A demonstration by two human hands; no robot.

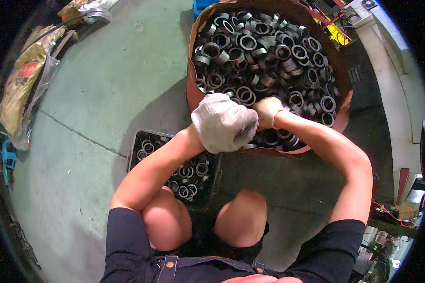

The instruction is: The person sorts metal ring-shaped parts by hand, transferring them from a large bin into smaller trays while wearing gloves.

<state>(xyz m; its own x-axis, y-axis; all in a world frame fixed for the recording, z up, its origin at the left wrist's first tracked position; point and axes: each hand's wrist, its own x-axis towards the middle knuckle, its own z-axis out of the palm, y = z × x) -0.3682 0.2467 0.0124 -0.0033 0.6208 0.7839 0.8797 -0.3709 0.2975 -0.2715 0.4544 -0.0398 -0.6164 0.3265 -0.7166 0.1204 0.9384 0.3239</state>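
A large round bin with a reddish-brown wall [193, 89] is heaped with dark grey metal rings [248, 42]. Over its near rim is my left hand [222, 123], in a whitish glove with dirty fingertips, its fingers curled closed. Close beside it, at the near part of the heap, my right hand [269, 113] is also gloved and bent closed. The left hand partly covers the right one's fingers, so what either holds is hidden. Below my left forearm stands a black rectangular crate [133, 150] with more metal rings [186, 172] in it.
My knees [243, 214] are just behind the crate and bin. A plastic-wrapped tan bundle [26, 89] lies on the green floor [99, 94] at far left, near a blue object [8, 158]. Pale machinery [387, 94] stands at right, with orange cables [396, 214] lower down.
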